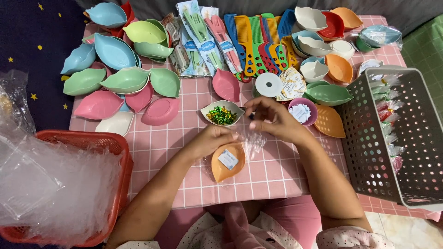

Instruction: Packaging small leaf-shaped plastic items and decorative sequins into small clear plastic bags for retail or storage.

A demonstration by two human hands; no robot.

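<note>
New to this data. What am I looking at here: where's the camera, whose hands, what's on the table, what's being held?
There is one picture, from a camera worn on a person's head, looking down at their own bare hands. No robot is involved.

The left hand rests on an orange leaf-shaped dish with a small white packet in it. The right hand pinches the clear plastic wrap bunched around that dish.

They work on a pink checked table. Beside the hands sits a white dish of green and gold sweets. Farther back lie many pastel leaf dishes, coloured combs and a tape roll. A red basket of clear bags stands left, a grey perforated basket right.
</note>
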